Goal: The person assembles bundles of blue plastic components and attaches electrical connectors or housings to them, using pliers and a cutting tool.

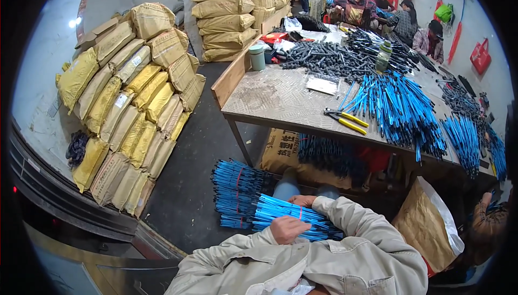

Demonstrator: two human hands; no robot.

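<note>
A bundle of thin blue rods (pixel 275 212) with a red band (pixel 300 212) round it lies across my lap. My left hand (pixel 287 229) is closed over its near side, its fingers pointing toward the band. On the far side, my right hand (pixel 302 200) grips the same bundle, its fingertips partly hidden. To the left, touching the bundle's end, a stack of similar dark-tipped blue bundles (pixel 233 190) is tied with red bands.
Ahead stands a worktable (pixel 259 98) with loose blue rods (pixel 396 109), black parts (pixel 329 57), yellow-handled pliers (pixel 346 120) and a bottle (pixel 383 56). Filled sacks (pixel 116 114) are piled at left. An opened paper sack (pixel 426 225) stands at right. Several people sit at the far tables.
</note>
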